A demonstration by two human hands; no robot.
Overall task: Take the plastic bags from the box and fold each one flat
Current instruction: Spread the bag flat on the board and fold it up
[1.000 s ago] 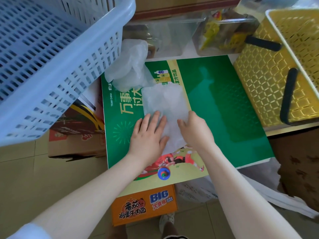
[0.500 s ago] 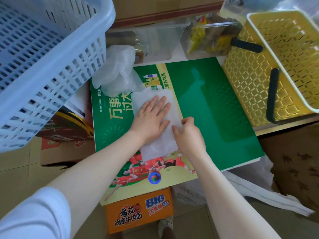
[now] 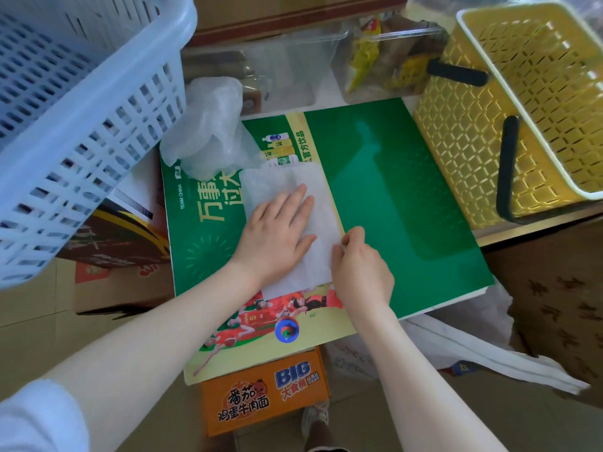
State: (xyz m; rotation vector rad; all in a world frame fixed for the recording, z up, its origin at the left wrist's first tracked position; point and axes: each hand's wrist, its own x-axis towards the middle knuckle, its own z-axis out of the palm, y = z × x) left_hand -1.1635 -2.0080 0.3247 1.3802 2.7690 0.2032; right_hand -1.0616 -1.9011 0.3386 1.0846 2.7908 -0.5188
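A white translucent plastic bag (image 3: 277, 187) lies flattened as a rectangle on a green printed board (image 3: 391, 197). My left hand (image 3: 277, 233) presses flat on the bag's middle with straight fingers. My right hand (image 3: 360, 269) pinches the bag's right edge between thumb and fingertips. A crumpled clear plastic bag (image 3: 208, 125) sits at the board's far left corner, just beyond the flat one.
A pale blue slotted basket (image 3: 75, 119) looms at the left. A yellow basket (image 3: 509, 102) with black handles stands at the right. Clear containers (image 3: 375, 57) with snacks sit behind the board. An orange carton (image 3: 264, 393) and cardboard boxes (image 3: 114, 282) lie below.
My left hand slid up the bag from its near edge to its middle. My right hand shifted to the bag's right edge and now pinches it. The bag lies flatter.
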